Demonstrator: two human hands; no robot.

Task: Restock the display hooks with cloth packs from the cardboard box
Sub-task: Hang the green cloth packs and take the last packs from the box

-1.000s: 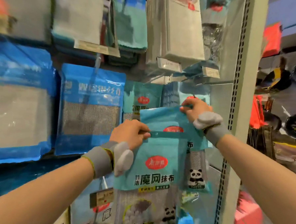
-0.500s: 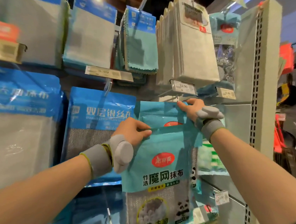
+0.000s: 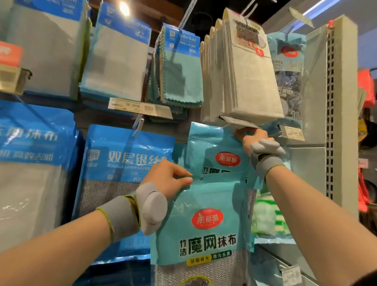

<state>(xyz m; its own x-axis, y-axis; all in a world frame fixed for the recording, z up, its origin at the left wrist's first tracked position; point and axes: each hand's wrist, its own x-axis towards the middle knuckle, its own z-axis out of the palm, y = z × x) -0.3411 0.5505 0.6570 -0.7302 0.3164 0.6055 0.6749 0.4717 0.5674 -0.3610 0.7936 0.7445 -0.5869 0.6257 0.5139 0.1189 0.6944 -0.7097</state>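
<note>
Left hand (image 3: 167, 181) pinches the front teal cloth pack (image 3: 204, 235) at its top edge; right hand (image 3: 252, 141) (higher, to its right) grips the rear teal cloth pack (image 3: 204, 148) at its top corner.

teal pack (image 3: 204, 242), lower centre: we read 竹洁魔网抹布 under a red 美丽雅 oval.
blue pack (image 3: 125, 161), centre left: we read 双层银丝, DOUBLE LAYER SILVER.
price tag (image 3: 139, 107), upper centre: we read 9.99.
</note>
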